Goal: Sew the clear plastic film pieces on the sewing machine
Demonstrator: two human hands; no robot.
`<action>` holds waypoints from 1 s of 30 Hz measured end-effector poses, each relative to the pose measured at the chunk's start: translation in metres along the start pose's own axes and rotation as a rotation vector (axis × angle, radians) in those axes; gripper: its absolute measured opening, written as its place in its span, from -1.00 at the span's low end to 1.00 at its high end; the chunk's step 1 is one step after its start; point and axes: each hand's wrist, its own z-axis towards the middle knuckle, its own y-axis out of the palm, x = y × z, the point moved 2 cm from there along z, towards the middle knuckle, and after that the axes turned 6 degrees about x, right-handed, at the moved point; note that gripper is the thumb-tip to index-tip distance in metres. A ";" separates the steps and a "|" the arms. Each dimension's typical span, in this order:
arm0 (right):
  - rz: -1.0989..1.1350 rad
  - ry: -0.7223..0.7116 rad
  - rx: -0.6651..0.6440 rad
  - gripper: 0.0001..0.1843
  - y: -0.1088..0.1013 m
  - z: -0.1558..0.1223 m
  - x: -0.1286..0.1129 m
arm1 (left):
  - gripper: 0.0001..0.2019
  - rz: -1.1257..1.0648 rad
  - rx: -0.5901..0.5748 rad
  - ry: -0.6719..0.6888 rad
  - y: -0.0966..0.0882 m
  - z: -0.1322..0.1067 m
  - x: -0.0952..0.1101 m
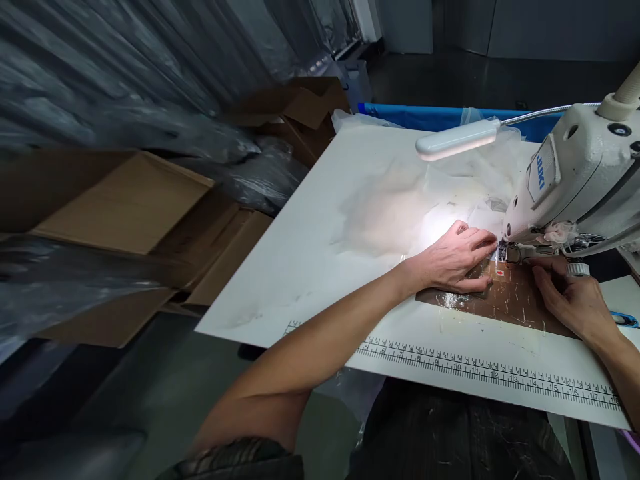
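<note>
At a white sewing machine head (575, 173), my left hand (460, 259) lies over the edge of the brown plate (515, 303). Its fingers are bent but apart, the thumb spread away from them. The fingertips touch a small whitish, see-through piece (493, 252) beside the presser foot (511, 253). On the other side of the foot is my right hand (573, 297), thumb and index finger brought close together near the plate. Whatever is between those fingertips is too small or hidden to make out. Sheer pale fabric (383, 210) spreads behind my left hand.
A lit lamp (457, 139) hangs over the white table (310, 247). A ruler strip (470, 365) runs along its front edge. Open cardboard boxes (125, 200) and clear plastic wrapping (60, 273) stand left. A blue-handled tool (624, 320) lies at far right.
</note>
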 end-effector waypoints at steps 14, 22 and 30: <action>0.002 0.012 0.049 -0.62 0.003 -0.001 0.014 | -0.34 0.166 -0.090 -0.225 -0.008 -0.003 0.018; -0.020 -0.027 0.067 -0.66 0.005 0.002 0.013 | -0.54 0.014 -0.125 -0.108 -0.024 0.008 -0.006; -0.065 -0.122 0.115 -0.67 0.010 0.003 0.012 | -0.70 -0.104 -0.042 -0.322 -0.032 0.054 -0.093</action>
